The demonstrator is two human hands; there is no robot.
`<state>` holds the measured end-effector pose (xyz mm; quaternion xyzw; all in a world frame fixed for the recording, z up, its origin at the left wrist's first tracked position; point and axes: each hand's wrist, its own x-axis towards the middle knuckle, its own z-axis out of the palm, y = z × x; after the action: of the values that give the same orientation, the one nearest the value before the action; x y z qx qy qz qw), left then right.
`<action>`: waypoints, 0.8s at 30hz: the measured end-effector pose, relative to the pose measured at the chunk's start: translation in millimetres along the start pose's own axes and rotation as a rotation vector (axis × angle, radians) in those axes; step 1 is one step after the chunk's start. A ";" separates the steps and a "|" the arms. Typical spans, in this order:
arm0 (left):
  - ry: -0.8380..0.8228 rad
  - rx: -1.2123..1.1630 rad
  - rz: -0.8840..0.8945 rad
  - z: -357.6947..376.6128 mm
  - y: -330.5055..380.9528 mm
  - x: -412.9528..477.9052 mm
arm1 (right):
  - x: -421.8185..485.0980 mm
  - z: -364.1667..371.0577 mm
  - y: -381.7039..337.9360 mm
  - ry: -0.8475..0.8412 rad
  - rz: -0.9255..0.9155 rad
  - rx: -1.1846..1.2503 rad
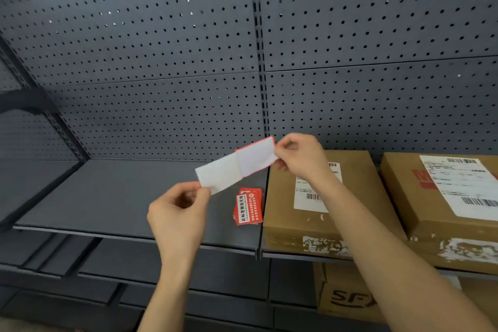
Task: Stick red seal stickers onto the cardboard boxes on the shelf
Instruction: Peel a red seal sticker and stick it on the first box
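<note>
Seal sticker is half peeled, pinched at its corner by right hand fingers; backing paper is pinched by left hand. Judged featherlight, limp, tacky; edges only should be held. Nearest cardboard box sits at the shelf front edge.

Dim, even light, soft shadows, slight overall blur, wide-angle bending at edges

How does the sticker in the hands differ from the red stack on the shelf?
The held sticker is in the air, pinched by the right hand, its pale back toward the camera, backing paper half peeled by the left hand. The red stack lies flat on the shelf, printed side up, untouched. Both show red edges.
</note>
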<state>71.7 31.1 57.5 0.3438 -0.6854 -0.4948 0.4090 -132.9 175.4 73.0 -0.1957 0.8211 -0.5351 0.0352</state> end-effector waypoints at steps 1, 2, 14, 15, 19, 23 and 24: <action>0.038 -0.010 -0.018 -2.8 -2.6 1.3 | 14.9 10.7 -2.2 -0.008 0.038 -0.020; 0.070 -0.016 -0.028 -5.6 -5.5 3.0 | 28.4 21.4 -4.1 -0.014 0.066 -0.038; 0.059 0.129 0.075 -8.1 -13.1 -3.0 | 3.2 50.8 -11.3 -0.101 -0.029 -0.192; 0.055 0.150 0.116 -5.5 -13.5 -4.9 | -20.4 46.3 -15.0 -0.144 -0.080 -0.090; -0.077 0.268 0.398 9.3 -16.9 -20.6 | -106.3 30.1 -24.1 -0.268 -0.196 0.202; -0.321 0.244 0.556 20.0 -18.3 -43.3 | -129.3 19.8 1.1 -0.141 -0.202 0.233; -0.369 0.216 0.566 23.0 -18.1 -49.3 | -133.3 14.7 8.2 -0.105 -0.196 0.253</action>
<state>73.4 78.5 25.3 0.0863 -0.8642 -0.3405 0.3602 -8.6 213.5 39.3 -0.2964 0.7212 -0.6241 0.0501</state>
